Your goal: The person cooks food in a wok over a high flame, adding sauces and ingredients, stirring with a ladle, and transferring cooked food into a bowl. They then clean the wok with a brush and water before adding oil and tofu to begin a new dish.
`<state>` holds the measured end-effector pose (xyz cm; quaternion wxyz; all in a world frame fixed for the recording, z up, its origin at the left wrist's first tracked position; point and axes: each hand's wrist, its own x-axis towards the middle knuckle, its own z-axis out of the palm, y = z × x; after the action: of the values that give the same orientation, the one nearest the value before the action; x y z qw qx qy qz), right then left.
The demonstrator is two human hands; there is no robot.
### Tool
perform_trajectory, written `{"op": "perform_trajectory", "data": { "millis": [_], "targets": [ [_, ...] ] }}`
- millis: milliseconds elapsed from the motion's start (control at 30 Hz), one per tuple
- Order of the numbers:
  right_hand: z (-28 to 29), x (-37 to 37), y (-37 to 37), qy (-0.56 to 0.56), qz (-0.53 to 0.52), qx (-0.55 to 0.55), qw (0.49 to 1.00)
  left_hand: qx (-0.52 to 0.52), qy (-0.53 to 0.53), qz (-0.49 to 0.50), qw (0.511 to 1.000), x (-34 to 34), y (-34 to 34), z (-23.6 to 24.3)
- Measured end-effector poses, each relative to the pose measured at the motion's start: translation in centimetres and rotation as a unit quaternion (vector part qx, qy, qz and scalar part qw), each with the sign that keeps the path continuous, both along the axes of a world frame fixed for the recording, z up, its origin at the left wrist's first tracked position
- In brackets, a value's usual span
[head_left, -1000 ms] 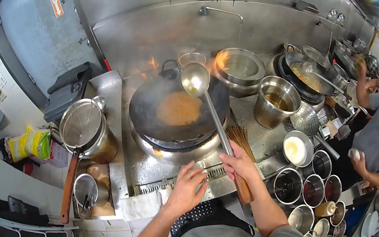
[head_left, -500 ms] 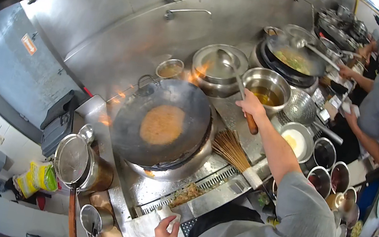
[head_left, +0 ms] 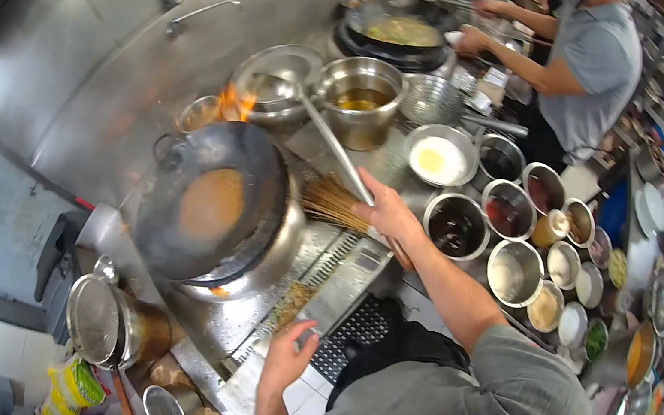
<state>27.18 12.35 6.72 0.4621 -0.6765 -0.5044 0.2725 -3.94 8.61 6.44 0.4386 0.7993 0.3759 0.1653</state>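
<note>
My right hand point(head_left: 389, 217) is closed around the handle of a long metal ladle point(head_left: 332, 140). The ladle's bowl end is over a wide metal basin point(head_left: 290, 58) behind the wok. To the left, a large dark wok point(head_left: 159, 202) sits tilted on its burner, with a round patch of orange-brown liquid point(head_left: 213, 203) inside. Flames point(head_left: 236, 103) rise behind its rim. Low by the stove's front edge, my left hand point(head_left: 288, 359) has its thumb apart from loosely curled fingers, and I see nothing held. A bamboo wok brush point(head_left: 333, 202) lies beneath my right hand.
A steel pot of oil point(head_left: 360, 101) and a bowl of white liquid point(head_left: 443, 156) stand beyond my right arm. Several seasoning tubs point(head_left: 514, 273) crowd the right. A strainer point(head_left: 93, 320) rests on a pot at left. A co-worker point(head_left: 590, 70) works at another wok point(head_left: 399, 31).
My view has swung right, showing more seasoning tubs. My right hand has drawn the ladle back and lower, toward me. The co-worker's wok is back down on its burner.
</note>
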Motion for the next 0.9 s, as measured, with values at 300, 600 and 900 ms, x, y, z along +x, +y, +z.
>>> {"op": "perform_trajectory", "data": {
  "millis": [300, 600, 900],
  "targets": [
    [4.2, 1.1, -7.5, 0.448, 0.059, 0.007, 0.892, -0.050, -0.046, -0.132, 0.989, 7.0, -2.9, 1.3],
    [5.7, 3.9, 11.5, 0.192, 0.079, 0.004, 0.978, -0.099, -0.078, -0.029, 0.992, 0.5, -4.1, 1.5],
    [2.8, 2.7, 24.4, 0.287, 0.067, -0.067, 0.953, -0.240, -0.098, 0.205, 0.944, -9.9, -3.0, -2.1]
  ]
}}
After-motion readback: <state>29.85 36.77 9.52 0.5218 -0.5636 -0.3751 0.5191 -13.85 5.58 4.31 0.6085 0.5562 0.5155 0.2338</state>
